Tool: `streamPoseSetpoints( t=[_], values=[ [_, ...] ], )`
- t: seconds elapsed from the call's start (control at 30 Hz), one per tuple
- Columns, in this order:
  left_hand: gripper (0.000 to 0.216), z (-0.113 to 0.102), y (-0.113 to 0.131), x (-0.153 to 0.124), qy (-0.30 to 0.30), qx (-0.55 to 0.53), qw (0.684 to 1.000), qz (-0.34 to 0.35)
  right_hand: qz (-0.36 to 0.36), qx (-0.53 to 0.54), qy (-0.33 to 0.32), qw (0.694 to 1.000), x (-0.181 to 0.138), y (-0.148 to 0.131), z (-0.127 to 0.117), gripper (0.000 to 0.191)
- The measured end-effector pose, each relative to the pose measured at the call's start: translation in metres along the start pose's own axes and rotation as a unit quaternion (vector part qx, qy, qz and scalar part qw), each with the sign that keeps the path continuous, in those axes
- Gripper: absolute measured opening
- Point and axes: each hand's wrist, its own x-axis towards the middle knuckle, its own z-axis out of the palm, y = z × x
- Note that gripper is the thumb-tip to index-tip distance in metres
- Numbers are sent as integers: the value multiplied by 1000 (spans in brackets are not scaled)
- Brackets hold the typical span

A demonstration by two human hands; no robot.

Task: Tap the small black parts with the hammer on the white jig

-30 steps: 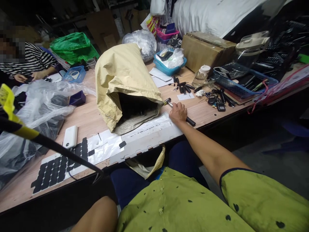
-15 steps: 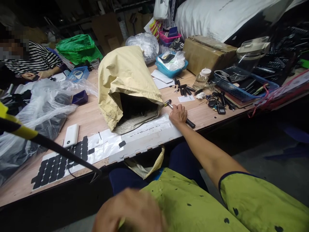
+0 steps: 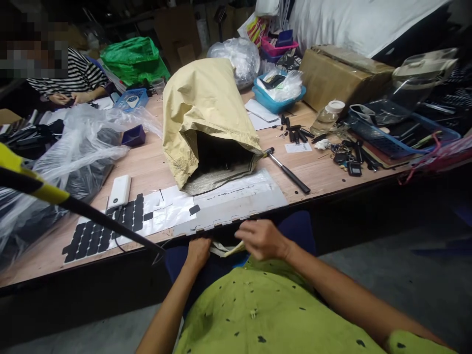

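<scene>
Over my lap lies a cream cloth [image 3: 236, 250] with a curved edge, perhaps an open bag, with something blue inside. My left hand [image 3: 199, 251] is closed at its left edge, the fingertips hidden below. Just above its right edge hovers my right hand [image 3: 262, 239], its fingers loosely bent and a little apart, slightly blurred, with nothing seen in them. A hammer [image 3: 289, 172] with a black grip lies on the table beyond, its head beside a large cream sack [image 3: 210, 98] whose dark mouth faces me.
At the table's front edge lie a clear plastic-covered board [image 3: 239, 196] and a sheet of black stickers [image 3: 106, 231] with a white power bank [image 3: 120, 191]. A black-and-yellow bar [image 3: 73, 204] crosses the left side. Keys [image 3: 346, 160] and a jar [image 3: 328, 118] stand right. A co-worker [image 3: 79, 73] sits across.
My right hand has let go of the hammer and come back to the cloth on my lap. My left hand has moved forward to the cloth's left edge. The view has shifted slightly.
</scene>
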Motion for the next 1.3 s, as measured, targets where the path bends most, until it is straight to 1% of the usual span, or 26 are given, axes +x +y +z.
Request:
streamPoseSetpoints(
  t=[0.03, 0.07, 0.13, 0.17, 0.23, 0.3, 0.4, 0.47, 0.53, 0.6, 0.67, 0.73, 0.77, 0.83, 0.93, 1.0, 1.07, 1.13, 1.2, 1.27, 1.3],
  values=[
    [60, -1, 0, 3, -11, 1, 1000, 5, -15, 2, -51, 999, -3, -12, 10, 43],
    [53, -1, 1, 5, -34, 4, 999, 13, 11, -2, -83, 997, -4, -19, 18, 49],
    [41, 0, 5, 4, -78, 19, 996, 35, 110, -29, -141, 983, -3, -21, 28, 52],
    [36, 2, 9, 2, -87, 28, 994, 51, 159, -45, -165, 972, -2, -17, 29, 48],
    [31, 9, 19, -5, -73, 38, 992, 93, 220, -71, -199, 952, -4, -3, 23, 32],
    [31, 17, 31, -11, -38, 35, 990, 132, 237, -85, -201, 947, -13, 10, 12, 23],
    [32, 27, 46, -18, -7, 20, 988, 153, 213, -87, -176, 957, -36, 20, -8, 23],
    [31, 30, 52, -22, -2, 8, 988, 152, 195, -82, -173, 962, -50, 19, -17, 23],
    [29, 29, 55, -27, -15, -9, 988, 153, 192, -72, -184, 961, -59, 14, -20, 23],
    [27, 27, 55, -32, -34, -31, 989, 142, 204, -59, -203, 956, -63, 9, -19, 21],
    [22, 23, 54, -37, -45, -70, 990, 113, 223, -49, -216, 949, -64, 4, -18, 19],
    [19, 18, 52, -40, -42, -132, 987, 80, 239, -41, -215, 946, -64, 2, -17, 19],
    [21, 15, 52, -41, -39, -165, 983, 67, 245, -37, -209, 946, -64, 2, -17, 20],
    [28, 9, 53, -41, -31, -216, 974, 53, 259, -25, -192, 946, -65, 2, -18, 22],
    [26, -6, 60, -40, -14, -244, 967, 71, 272, 12, -139, 952, -69, 5, -21, 26],
    [23, -22, 69, -34, 9, -268, 959, 94, 258, 51, -77, 962, -70, 9, -24, 27],
    [22, -42, 77, -21, 54, -314, 942, 104, 237, 74, 15, 969, -68, 18, -30, 27],
    [22, -65, 83, 3, 125, -360, 920, 93, 230, 60, 123, 964, -60, 36, -38, 27],
    [21, -88, 85, 38, 206, -384, 898, 57, 242, 11, 213, 946, -47, 62, -47, 26],
    [21, -110, 85, 81, 276, -391, 878, 4, 289, -53, 274, 916, -29, 92, -53, 26],
    [20, -119, 84, 103, 308, -387, 869, -22, 321, -86, 288, 898, -19, 105, -55, 27]
  ],
)
